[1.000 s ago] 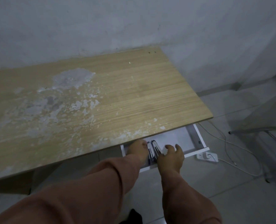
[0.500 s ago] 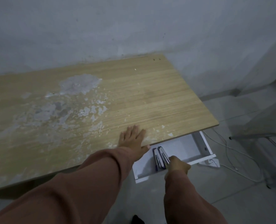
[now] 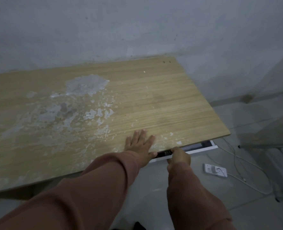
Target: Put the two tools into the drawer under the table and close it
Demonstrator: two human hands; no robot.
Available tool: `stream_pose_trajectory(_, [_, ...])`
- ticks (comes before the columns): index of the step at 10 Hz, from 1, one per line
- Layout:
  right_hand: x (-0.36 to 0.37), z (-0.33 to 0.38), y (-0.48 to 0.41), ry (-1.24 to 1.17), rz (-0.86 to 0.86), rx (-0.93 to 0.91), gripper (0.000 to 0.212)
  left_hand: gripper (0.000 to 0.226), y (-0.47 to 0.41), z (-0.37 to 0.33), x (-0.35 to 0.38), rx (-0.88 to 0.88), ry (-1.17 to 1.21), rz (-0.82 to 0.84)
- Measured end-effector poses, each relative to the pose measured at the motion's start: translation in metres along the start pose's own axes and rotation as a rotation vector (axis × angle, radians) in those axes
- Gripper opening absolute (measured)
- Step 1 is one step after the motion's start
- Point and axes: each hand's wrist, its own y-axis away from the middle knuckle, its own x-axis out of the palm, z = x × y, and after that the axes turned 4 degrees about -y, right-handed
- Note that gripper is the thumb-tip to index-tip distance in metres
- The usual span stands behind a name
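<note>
The white drawer [image 3: 203,149] sticks out only a little from under the front right edge of the wooden table [image 3: 162,100]. In the narrow gap a small glint of the metal tools [image 3: 167,153] shows; the rest of them lies hidden under the tabletop. My right hand [image 3: 180,157] is curled on the drawer's front edge, with the thumb on top. Just to its left, my left hand [image 3: 140,143] lies flat and spread on the tabletop near the front edge, holding nothing.
The tabletop has large patches of worn, peeling surface on its left half. On the floor to the right lie a white power strip [image 3: 215,170] and loose cables [image 3: 237,161]. A metal-legged seat [image 3: 263,130] stands at the far right. A grey wall runs behind the table.
The drawer has slid most of the way in under the table with my right hand on its front. My left hand came out of the drawer and now rests flat on the tabletop.
</note>
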Motion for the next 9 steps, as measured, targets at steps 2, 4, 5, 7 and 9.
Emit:
stream_pose_trajectory(2, [0.001,0.009,0.002,0.056,0.095,-0.047,0.035,0.071,0.0,0.0,0.002,-0.002,-0.013,-0.028])
stream_pose_trajectory(4, [0.01,0.005,-0.008,-0.071,0.082,-0.043,0.057,0.071,-0.001,-0.001,0.002,-0.006,-0.015,-0.03])
stream_pose_trajectory(5, [0.014,0.004,-0.016,-0.014,0.079,-0.048,0.057,0.072,-0.001,0.0,0.001,-0.008,-0.014,-0.022])
stream_pose_trajectory(7, [0.031,0.013,0.026,0.27,-0.085,-0.243,0.062,0.071,0.004,0.009,-0.013,-0.015,0.037,-0.021])
stream_pose_trajectory(9, [0.075,0.021,0.069,0.594,0.18,-0.549,0.063,0.07,0.011,0.044,-0.056,-0.136,0.107,-0.08])
